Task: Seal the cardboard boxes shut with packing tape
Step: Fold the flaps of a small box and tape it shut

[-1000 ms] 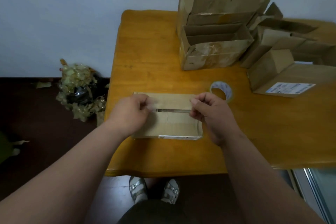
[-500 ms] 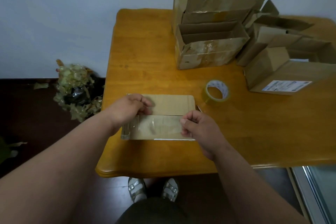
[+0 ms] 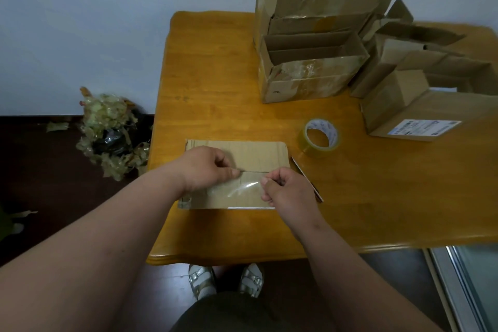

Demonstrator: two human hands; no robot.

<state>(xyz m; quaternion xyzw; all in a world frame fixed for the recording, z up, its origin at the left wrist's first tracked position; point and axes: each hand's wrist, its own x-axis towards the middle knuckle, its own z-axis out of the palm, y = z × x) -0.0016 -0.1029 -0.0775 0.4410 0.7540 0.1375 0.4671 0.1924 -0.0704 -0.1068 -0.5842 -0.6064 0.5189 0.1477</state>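
A wooden table [image 3: 215,67] is carrying a pile of open cardboard boxes [image 3: 310,62] at its far right, well apart from the hands. A flat closed box [image 3: 258,153] is lying near the front edge, directly under both hands. A roll of packing tape [image 3: 320,134] is sitting just beyond the box's right corner. The left hand [image 3: 207,168] and right hand [image 3: 288,191] are each pinching 1 end of a clear tape strip [image 3: 242,186], stretching it along the box's seam, fingers curled.
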